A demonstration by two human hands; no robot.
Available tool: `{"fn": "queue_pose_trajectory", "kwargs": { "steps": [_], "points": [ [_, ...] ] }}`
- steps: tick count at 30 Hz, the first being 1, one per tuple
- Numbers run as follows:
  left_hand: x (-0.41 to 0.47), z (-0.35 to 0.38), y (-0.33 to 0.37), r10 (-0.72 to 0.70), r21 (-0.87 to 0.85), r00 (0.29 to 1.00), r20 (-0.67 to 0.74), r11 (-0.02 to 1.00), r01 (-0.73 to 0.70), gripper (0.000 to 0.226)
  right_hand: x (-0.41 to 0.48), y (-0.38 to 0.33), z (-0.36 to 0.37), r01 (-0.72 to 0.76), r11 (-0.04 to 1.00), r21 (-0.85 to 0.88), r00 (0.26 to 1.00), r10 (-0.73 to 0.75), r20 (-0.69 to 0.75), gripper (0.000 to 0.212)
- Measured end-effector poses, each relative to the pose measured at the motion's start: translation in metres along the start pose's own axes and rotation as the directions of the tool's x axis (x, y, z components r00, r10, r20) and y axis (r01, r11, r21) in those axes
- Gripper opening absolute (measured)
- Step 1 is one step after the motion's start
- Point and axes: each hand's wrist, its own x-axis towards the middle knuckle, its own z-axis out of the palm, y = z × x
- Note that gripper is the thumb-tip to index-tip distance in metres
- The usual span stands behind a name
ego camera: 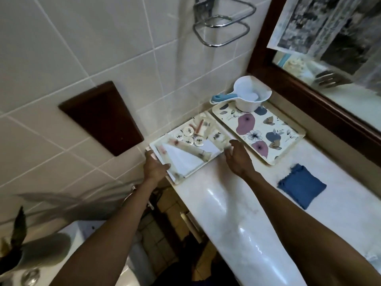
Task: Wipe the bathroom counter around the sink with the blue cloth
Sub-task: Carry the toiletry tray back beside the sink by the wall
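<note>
The blue cloth (302, 185) lies folded flat on the pale marble counter (237, 207), to the right of both arms, with nothing touching it. My left hand (154, 167) grips the near left corner of a white tray (194, 171) of small toiletries at the counter's left end, thumb on its rim. Beside that tray's right edge is my right hand (237, 156), fingers spread and holding nothing; I cannot tell whether it touches the rim. No sink is in view.
A floral tray (288, 141) sits right of the white tray, with a white water scoop (250, 94) at its far end. A wood-framed mirror (309, 96) borders the counter on the right. A chrome towel holder (222, 23) hangs on the tiled wall. A toilet tank and plant are lower left.
</note>
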Motion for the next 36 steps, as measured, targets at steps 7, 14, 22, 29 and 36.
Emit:
{"fn": "queue_pose_trajectory", "kwargs": {
  "steps": [7, 14, 22, 29, 36],
  "points": [
    [0.01, -0.032, -0.029, 0.049, 0.017, 0.995, 0.084, 0.999, -0.051, 0.075, 0.015, -0.008, 0.015, -0.104, 0.992, -0.07, 0.992, 0.109, 0.069, 0.07],
    [0.01, -0.037, -0.026, 0.129, 0.077, 0.975, 0.183, 0.986, -0.145, 0.079, -0.006, 0.006, 0.011, -0.224, 0.975, 0.0, 0.971, 0.223, 0.089, 0.1],
    [-0.031, 0.004, -0.005, 0.185, 0.173, 0.904, 0.385, 0.948, -0.268, 0.086, -0.099, 0.064, -0.027, -0.293, 0.943, 0.16, 0.956, 0.291, 0.038, 0.087],
    [-0.119, 0.075, 0.022, 0.277, 0.199, 0.807, 0.522, 0.88, -0.431, 0.085, -0.216, 0.136, -0.083, -0.267, 0.901, 0.343, 0.922, 0.342, -0.18, 0.073],
    [-0.255, 0.169, 0.024, 0.312, 0.109, 0.645, 0.697, 0.844, -0.525, 0.087, -0.385, 0.224, -0.132, -0.333, 0.837, 0.435, 0.785, 0.501, -0.365, 0.091]
  ]
}}
